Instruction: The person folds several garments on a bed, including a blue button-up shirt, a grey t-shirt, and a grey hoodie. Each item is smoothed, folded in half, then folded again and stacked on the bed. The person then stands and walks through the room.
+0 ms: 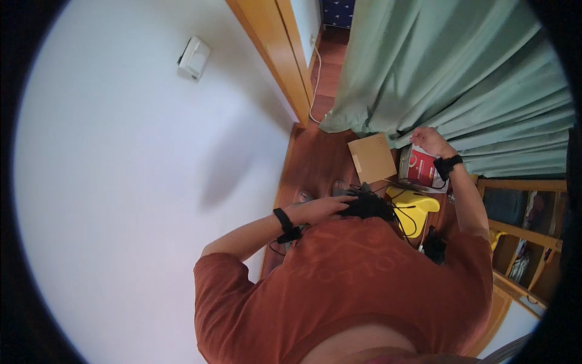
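Note:
My left hand is at the front of my waist. Its fingers lie over the edge of a dark bundle with several black cables; its thumb side is partly hidden, so a grip cannot be confirmed. Farther out to the right, my right hand hangs with bent fingers over a clear container with a red printed label, close to the green curtain. Whether those fingers pinch anything is too small to tell. A black band circles each wrist, and a cable runs down from the right one.
A flat cardboard box lies on the wooden floor beside the container. Nearer stands a yellow plastic stool-like object. To the right is a wooden shelf unit; a white wall and a wooden door frame border the left.

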`<move>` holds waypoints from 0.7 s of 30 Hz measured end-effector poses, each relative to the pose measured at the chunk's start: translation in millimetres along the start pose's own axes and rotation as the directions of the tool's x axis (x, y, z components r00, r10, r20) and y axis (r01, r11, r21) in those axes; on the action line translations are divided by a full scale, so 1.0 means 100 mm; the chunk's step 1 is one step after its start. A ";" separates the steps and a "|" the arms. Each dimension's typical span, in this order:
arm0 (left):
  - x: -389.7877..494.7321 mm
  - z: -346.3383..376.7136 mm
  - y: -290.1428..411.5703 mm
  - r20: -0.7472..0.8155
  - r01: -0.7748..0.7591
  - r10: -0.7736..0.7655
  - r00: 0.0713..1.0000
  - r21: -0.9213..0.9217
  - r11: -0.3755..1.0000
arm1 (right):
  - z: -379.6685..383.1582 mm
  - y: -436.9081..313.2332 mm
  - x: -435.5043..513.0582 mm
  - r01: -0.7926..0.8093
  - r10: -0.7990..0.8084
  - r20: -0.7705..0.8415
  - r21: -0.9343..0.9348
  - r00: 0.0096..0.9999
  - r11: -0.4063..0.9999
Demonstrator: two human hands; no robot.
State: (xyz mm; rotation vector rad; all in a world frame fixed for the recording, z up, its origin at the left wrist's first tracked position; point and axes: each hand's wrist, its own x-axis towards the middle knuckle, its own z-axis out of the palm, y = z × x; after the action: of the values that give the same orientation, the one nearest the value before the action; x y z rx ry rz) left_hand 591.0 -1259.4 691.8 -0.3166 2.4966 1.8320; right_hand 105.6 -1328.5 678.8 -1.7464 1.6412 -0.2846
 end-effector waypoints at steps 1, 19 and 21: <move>0.09 -0.08 -0.03 0.065 -0.022 0.017 0.998 0.071 0.997 | -0.01 -0.04 -0.04 -0.014 0.014 0.015 0.001 1.000 1.000; 1.08 -0.77 0.02 0.728 -0.597 0.338 0.596 0.120 0.794 | -0.05 -1.44 -0.59 -0.161 0.158 -0.098 -0.033 0.983 0.986; 1.25 -0.64 -0.04 0.777 -0.657 0.365 0.512 0.081 0.750 | -0.15 -1.66 -0.54 -0.099 0.088 -0.152 -0.066 0.984 0.993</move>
State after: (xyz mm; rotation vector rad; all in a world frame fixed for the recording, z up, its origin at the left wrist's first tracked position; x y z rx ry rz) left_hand 475.9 -1339.7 690.2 1.1033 2.3195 1.1227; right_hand 217.6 -1292.6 809.4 -1.7318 1.8562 -0.3212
